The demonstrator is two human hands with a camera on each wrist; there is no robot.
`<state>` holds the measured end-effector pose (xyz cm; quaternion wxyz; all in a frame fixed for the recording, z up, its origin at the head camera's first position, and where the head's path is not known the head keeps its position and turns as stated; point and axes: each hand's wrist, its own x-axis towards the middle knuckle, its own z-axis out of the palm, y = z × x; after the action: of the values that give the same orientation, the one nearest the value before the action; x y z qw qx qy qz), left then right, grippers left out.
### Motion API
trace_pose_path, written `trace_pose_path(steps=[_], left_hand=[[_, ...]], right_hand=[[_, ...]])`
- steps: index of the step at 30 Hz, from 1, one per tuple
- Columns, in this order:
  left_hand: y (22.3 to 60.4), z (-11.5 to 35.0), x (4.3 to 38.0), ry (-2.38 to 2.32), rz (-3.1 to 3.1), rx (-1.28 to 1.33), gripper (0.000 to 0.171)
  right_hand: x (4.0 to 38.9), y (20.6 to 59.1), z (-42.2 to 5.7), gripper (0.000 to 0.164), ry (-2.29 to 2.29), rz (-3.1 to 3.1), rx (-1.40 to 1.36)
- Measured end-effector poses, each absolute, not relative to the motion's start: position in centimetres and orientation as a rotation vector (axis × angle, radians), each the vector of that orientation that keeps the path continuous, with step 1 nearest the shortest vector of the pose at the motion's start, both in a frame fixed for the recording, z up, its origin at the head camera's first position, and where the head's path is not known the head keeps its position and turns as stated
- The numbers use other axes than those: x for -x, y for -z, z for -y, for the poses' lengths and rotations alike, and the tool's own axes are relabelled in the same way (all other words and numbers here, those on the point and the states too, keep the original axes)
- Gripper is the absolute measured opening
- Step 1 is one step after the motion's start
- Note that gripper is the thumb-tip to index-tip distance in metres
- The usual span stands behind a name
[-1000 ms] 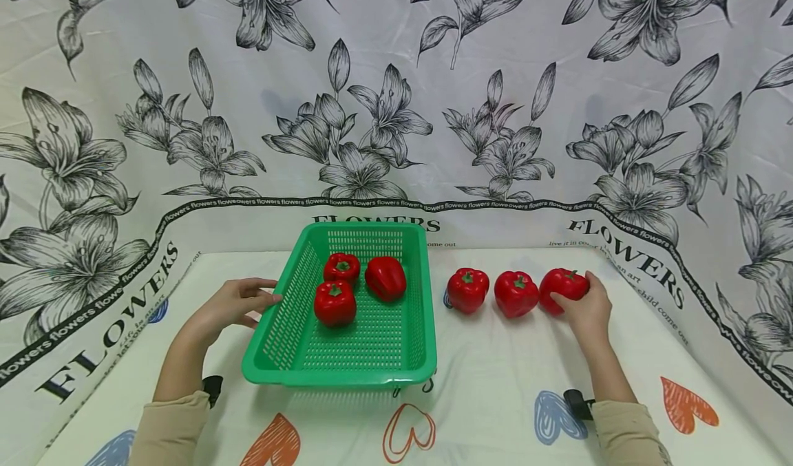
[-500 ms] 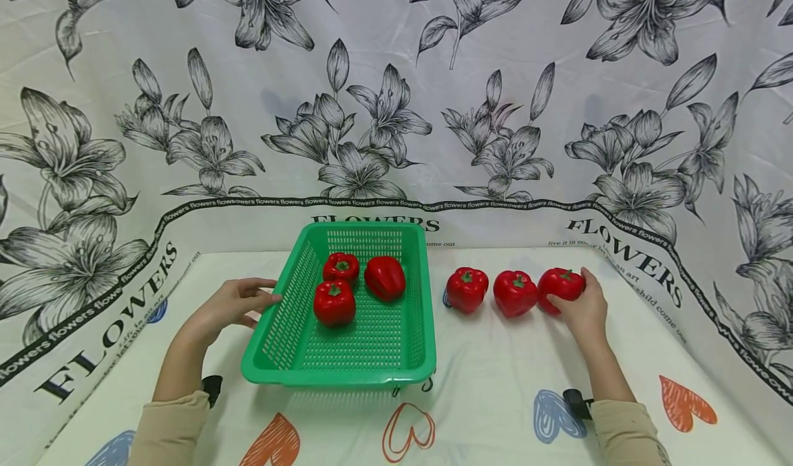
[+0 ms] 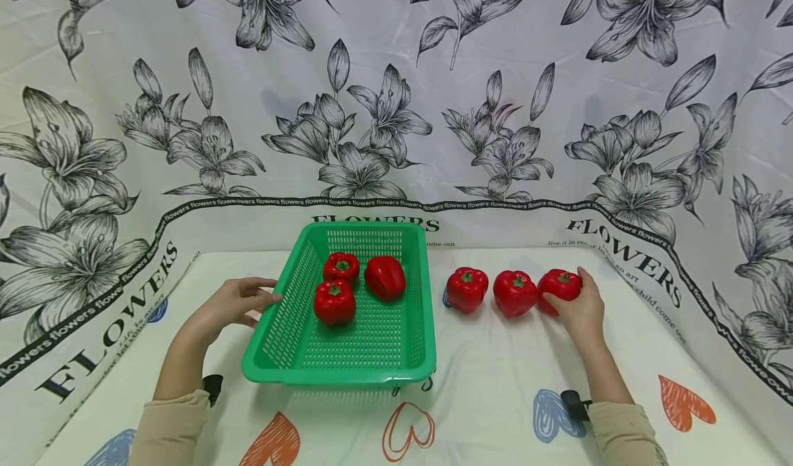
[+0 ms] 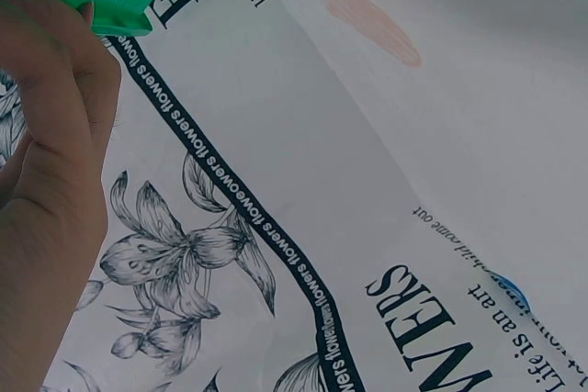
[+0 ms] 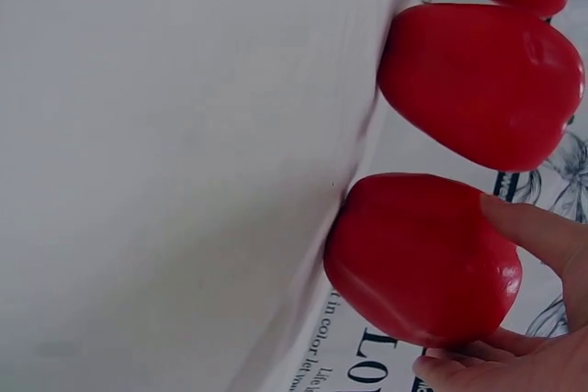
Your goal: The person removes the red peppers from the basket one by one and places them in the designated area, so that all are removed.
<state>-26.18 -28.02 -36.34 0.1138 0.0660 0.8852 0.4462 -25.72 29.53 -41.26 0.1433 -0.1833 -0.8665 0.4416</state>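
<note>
In the head view, my right hand (image 3: 580, 308) grips the rightmost red bell pepper (image 3: 558, 284), thumb on its near left side and fingers round its right. The right wrist view shows this bell pepper (image 5: 418, 259) between thumb and fingers, low at the table. My left hand (image 3: 226, 309) is at the left side of a green plastic basket (image 3: 429, 314), its fingertips touching the rim. Three red bell peppers are in the basket: one near the back (image 3: 341, 268), one in front (image 3: 334, 305), and one lying on its side (image 3: 385, 278).
Left of the gripped pepper, a middle bell pepper (image 3: 515, 294) and another bell pepper (image 3: 467, 290) stand in a row right of the basket. A white cloth (image 3: 483, 397) with printed hearts covers the table. Behind hangs a flower-patterned curtain (image 3: 396, 25).
My right hand has shifted slightly left, and the pepper it grips has tipped more upright, close beside the middle pepper. The left hand and basket have stayed put.
</note>
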Motion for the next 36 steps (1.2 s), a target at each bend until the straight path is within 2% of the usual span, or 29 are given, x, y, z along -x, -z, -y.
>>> trace_pose_path(steps=[20,36], left_hand=[[36.4,28.1,26.2,-1.321,-2.592,-0.189,0.067],[36.2,28.0,26.1,-1.319,-2.597,-0.175,0.067]], right_hand=[[25.3,40.1,-28.4,0.084,-1.302,2.366,0.532],[25.2,38.2,-25.1,0.080,-1.401,2.220,0.420]])
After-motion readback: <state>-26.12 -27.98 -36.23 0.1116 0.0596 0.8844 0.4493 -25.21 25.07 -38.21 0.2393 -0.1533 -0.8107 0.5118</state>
